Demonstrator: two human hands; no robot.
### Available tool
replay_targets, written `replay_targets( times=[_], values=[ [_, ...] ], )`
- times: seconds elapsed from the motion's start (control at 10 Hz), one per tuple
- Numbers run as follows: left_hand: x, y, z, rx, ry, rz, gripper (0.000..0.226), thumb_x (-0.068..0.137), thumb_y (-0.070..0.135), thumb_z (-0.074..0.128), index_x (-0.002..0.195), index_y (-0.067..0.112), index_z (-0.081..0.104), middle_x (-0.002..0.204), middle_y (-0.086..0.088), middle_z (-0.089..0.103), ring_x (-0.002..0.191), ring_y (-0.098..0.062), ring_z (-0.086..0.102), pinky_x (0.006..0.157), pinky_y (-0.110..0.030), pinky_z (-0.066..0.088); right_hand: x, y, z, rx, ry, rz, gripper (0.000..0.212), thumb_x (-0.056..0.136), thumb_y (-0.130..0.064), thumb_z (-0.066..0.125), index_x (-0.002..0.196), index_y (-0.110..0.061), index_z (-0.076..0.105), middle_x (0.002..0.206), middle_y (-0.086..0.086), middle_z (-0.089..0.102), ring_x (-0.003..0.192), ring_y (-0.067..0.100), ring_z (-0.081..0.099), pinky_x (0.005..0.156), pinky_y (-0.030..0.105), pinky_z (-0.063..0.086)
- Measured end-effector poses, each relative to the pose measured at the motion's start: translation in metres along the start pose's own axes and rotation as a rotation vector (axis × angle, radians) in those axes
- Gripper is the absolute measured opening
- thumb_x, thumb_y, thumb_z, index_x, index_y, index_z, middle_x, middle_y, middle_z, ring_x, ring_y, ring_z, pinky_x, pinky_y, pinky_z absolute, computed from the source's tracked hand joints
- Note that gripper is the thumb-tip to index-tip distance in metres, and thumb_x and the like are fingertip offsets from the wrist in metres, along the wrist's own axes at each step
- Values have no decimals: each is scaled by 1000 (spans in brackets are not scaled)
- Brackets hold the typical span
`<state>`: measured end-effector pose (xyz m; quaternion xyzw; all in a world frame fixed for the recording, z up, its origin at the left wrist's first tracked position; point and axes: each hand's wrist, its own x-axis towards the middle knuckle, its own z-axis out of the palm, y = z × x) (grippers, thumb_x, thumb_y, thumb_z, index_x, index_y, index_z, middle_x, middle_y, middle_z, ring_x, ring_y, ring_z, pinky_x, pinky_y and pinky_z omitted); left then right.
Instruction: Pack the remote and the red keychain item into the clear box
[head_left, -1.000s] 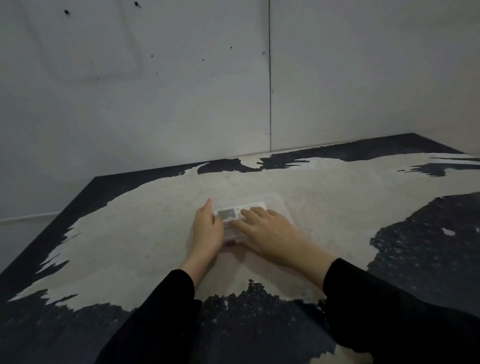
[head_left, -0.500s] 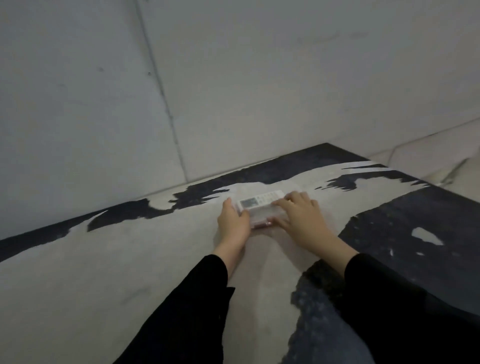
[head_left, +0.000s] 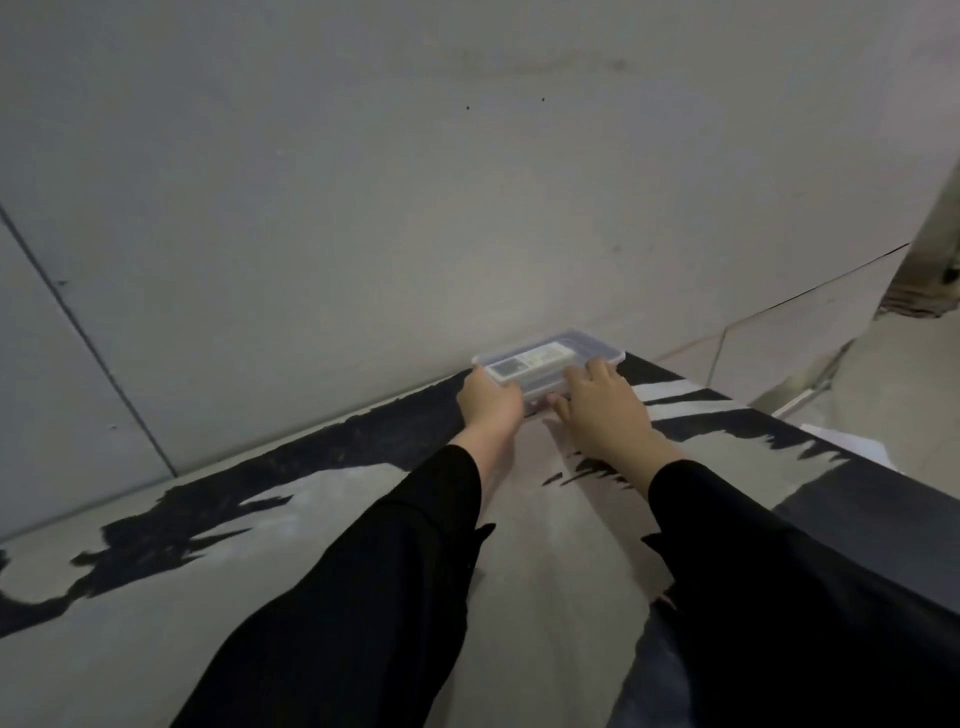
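- Grey panelled wall is seen behind a desk with a worn grey-and-black top; floor is visible off the right edge.
- Clear box is placed at the far edge of the desk, close to the wall and near the far right corner. Lid appears to be on.
- Remote is seen through the lid, lying flat along the box's length, display end to the left.
- Red keychain item cannot be made out; a faint reddish tint shows at the near box wall between the hands, too small to confirm.
- Left hand is clamped on the near-left corner of the box, thumb over the lid edge.
- Right hand is laid on the near-right part of the lid, fingers spread and pressing down; thumb is tucked against the near wall.
- Black sleeves cover both forearms.
- Judged step: lid is being seated or the packed box is being parked; task looks close to done, provided the keychain is inside.
- For a clean finish: pressure should be applied along the rim corner by corner, not at the lid centre, so the lid is not bowed.
- Box should be kept flat on the desk while pressed, so contents are not shifted under the rim.
- Far corners should be checked for seating, since they are not held.
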<state>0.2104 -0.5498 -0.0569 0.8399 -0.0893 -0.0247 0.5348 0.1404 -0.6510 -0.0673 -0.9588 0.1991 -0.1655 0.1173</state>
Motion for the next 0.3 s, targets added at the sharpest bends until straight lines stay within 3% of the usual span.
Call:
replay_targets(
  times=[0.2, 0.3],
  values=[
    [29, 11, 20, -35, 21, -40, 40, 88, 11, 51, 127, 2, 50, 129, -20, 57, 117, -35, 55, 92, -33, 45, 37, 7, 14, 30, -130, 80, 71, 96, -47, 31, 149, -8, 4, 158, 19, 0, 147, 33, 1, 118, 51, 8],
    [24, 6, 8, -20, 17, -8, 25, 87, 15, 51, 107, 5, 62, 115, -16, 64, 106, -33, 59, 86, -33, 46, 33, 6, 15, 24, -118, 107, 75, 94, -53, 26, 148, -13, -7, 159, 14, -9, 147, 29, -6, 116, 56, -3]
  ],
)
